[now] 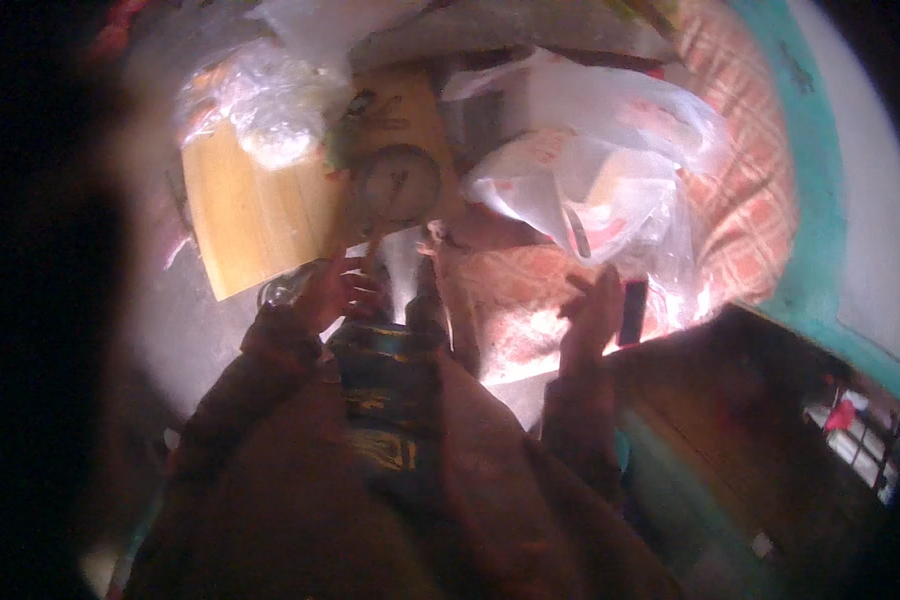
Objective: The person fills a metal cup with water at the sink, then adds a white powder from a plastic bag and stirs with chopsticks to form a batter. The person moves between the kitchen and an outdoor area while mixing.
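The head view was dim and blurred, with a strong red-orange cast. Just left of the frame's centre, the left hand (332, 292) had its fingers curled around a small clear object (282, 288), perhaps a glass or jar; what it was could not be made out. That hand lay at the lower edge of a tan cardboard box (255, 215), which leaned in the upper left of the frame. A round, dial-like item (398, 183) rested against the box's right side.

Right of centre, the right hand (592, 312) was raised with its fingers fairly spread and appeared to hold nothing. It sat just beside a dark, flat, phone-like object (632, 312) and below a crumpled clear plastic bag (590, 170) in the upper middle. Both lay on a bed with a checked orange cover (750, 200); a teal wall (820, 180) ran along the upper right.

Judging from this, the step in hand seemed to be sorting or fetching items from the heap. A next move would call for a steady hold on the clear object and a sure reach by the free hand.
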`<state>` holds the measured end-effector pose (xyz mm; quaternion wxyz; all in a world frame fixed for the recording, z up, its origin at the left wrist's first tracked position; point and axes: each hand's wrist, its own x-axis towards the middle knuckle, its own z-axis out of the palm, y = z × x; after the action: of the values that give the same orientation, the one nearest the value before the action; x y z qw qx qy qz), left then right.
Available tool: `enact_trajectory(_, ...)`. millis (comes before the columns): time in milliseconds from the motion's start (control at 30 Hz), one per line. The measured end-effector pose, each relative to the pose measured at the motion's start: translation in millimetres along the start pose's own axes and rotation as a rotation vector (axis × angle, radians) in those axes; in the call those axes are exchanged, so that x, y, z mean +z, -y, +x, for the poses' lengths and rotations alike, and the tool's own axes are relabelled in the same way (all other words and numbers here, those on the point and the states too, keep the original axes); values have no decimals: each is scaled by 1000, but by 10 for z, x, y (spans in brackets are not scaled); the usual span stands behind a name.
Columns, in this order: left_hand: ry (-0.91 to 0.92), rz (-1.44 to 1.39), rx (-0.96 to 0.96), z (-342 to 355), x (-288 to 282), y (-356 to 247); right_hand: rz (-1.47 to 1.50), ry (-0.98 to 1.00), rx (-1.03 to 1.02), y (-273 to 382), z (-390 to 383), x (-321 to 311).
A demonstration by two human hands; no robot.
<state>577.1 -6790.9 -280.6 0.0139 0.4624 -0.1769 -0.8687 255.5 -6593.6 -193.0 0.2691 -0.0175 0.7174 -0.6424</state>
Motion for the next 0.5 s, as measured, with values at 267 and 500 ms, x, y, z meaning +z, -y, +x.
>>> enact_trajectory(267,-257,182,319,194,-221,-1,-673,520,-617,-676,-553,949)
enact_trajectory(500,-150,400,317,784,-99,-129,-921,850,-1116,-1150,-60,2027)
